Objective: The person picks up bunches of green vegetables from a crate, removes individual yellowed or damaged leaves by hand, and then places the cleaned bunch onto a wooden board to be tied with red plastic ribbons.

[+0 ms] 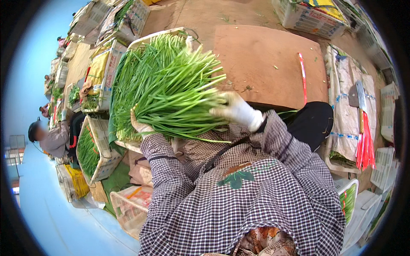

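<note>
A large heap of garlic chives point(166, 86) fills a white crate point(153, 37) in front of me, with pale stem ends fanned towards the right. My left hand point(141, 125), in a pale glove, grips a loose bunch from its left side, thumb up along the leaves. To the right, my white-gloved right hand point(238, 110) is at the stem ends of that bunch. Motion blur hides its fingers, so whether they close on stems cannot be told. A few long leaves hang over the crate's near edge.
A brown board point(266, 64) bears a red-and-white strip point(302, 78) and plant scraps. On a covered crate at right lie a knife point(361, 102) and red strips point(365, 147). More chives fill a left crate point(89, 150), near a seated person point(56, 140).
</note>
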Demonstrator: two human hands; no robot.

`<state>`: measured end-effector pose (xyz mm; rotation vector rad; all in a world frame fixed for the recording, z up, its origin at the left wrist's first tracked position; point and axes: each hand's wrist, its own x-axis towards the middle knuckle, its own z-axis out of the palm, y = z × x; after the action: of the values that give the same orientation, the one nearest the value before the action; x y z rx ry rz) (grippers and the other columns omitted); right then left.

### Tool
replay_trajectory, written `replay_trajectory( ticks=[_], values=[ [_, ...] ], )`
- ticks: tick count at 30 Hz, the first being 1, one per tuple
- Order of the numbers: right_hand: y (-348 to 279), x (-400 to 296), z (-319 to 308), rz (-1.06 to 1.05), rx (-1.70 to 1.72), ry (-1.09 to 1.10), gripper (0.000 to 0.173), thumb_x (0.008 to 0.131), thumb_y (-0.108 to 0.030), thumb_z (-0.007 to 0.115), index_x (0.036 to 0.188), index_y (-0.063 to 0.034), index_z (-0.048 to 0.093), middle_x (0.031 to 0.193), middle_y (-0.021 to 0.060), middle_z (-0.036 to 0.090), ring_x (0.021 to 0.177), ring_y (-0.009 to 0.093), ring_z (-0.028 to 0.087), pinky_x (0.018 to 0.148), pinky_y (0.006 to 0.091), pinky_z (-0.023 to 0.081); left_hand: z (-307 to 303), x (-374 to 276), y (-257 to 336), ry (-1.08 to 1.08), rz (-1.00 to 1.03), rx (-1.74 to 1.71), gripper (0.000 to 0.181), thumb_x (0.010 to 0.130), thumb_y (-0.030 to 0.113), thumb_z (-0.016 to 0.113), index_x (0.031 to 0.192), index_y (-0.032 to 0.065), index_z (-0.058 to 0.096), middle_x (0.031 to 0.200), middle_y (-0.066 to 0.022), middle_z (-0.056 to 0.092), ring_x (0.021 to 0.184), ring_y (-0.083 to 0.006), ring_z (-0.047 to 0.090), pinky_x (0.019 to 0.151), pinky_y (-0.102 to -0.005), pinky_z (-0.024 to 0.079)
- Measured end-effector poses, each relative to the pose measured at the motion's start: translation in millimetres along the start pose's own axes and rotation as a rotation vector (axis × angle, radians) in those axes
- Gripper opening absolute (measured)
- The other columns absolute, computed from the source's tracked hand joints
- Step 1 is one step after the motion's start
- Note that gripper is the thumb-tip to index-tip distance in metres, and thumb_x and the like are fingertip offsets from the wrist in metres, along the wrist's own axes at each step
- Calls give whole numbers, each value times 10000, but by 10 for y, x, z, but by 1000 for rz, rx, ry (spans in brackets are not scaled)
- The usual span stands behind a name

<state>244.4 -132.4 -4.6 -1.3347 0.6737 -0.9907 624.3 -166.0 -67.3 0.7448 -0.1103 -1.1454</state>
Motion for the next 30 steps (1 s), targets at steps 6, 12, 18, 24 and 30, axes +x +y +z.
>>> replay_trajectory(
  ticks=[6, 12, 18, 24, 30],
  values=[
    [-152, -603, 397, -325, -642, -371, 166, 800, -99, 611, 956, -68, 659, 813, 95, 622, 649, 266, 627, 608, 361, 539, 139, -17, -73, 130, 83, 361, 331, 920, 342, 540, 1097, 75, 623, 1112, -191, 638, 954, -349, 649, 806, -527, 572],
    [-567, -644, -885, 37, -12, -311, 110, 842, -93, 636, 812, 4, 678, 777, 64, 663, 666, 113, 598, 619, 260, 485, 61, -71, -11, -93, -112, 59, 238, 934, 300, 537, 977, 93, 647, 1051, -200, 668, 882, -358, 669, 743, -563, 580],
    [-212, 388, -342, 507, -240, -122, 512, 917, -407, 609, 1133, 56, 633, 1067, 121, 672, 969, 175, 611, 895, 292, 459, 112, -36, -32, -106, 5, 104, 288, 962, 284, 477, 977, 61, 658, 928, -186, 692, 783, -330, 689, 661, -559, 596],
    [113, 670, -81, 395, 351, 202, 311, 825, -134, 723, 1069, 27, 618, 915, 75, 662, 807, 150, 617, 755, 266, 492, 875, -386, 93, -255, 167, 69, 218, 955, 271, 522, 843, 90, 570, 879, -82, 646, 885, -219, 640, 844, -442, 545],
    [-320, -82, 107, 40, 353, -50, 255, 861, -62, 644, 1103, 3, 599, 855, 54, 644, 677, 93, 584, 534, 173, 441, 709, 18, 318, -285, 93, 35, 199, 937, 250, 539, 957, 73, 628, 938, -130, 681, 815, -241, 674, 708, -428, 596]
  ],
)
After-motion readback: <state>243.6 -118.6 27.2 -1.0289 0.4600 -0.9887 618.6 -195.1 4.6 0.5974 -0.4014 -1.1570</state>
